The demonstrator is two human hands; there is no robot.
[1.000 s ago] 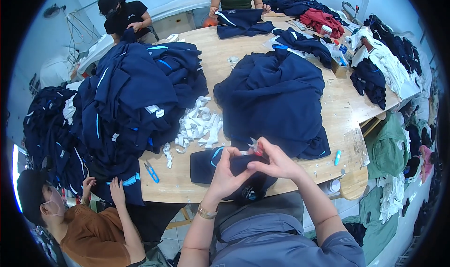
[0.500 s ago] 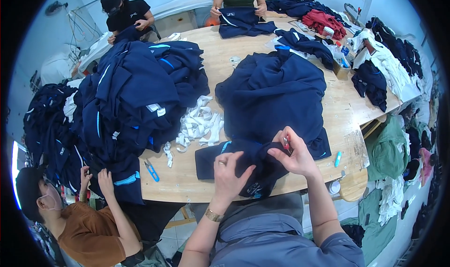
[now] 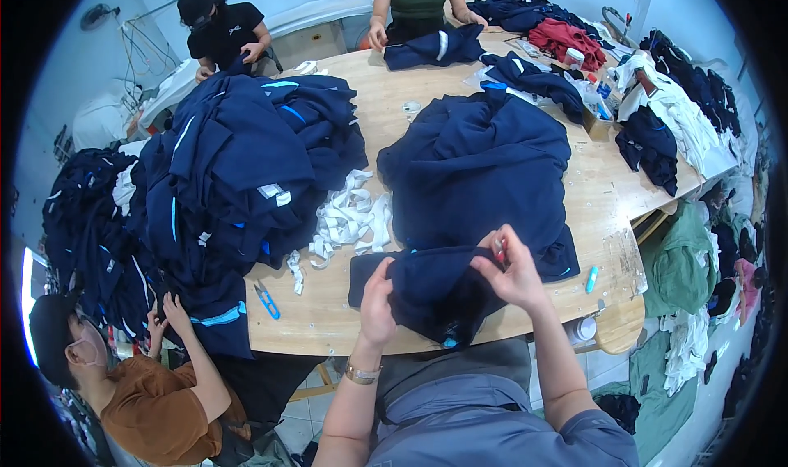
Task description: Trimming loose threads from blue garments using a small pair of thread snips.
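Holding navy garment (image 3: 435, 290), hands (image 3: 515, 272) apart

The garment (image 3: 439, 295) I hold is soft, matt cloth, as are the 2 piles of clothes (image 3: 476, 171) before me. My table (image 3: 382, 98) is pale wood, smooth but scuffed. The white strips (image 3: 353, 221) look like matt cloth; my bracelet (image 3: 362, 374) is shiny metal.

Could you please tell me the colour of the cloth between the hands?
The cloth is dark navy, best seen in the head view.
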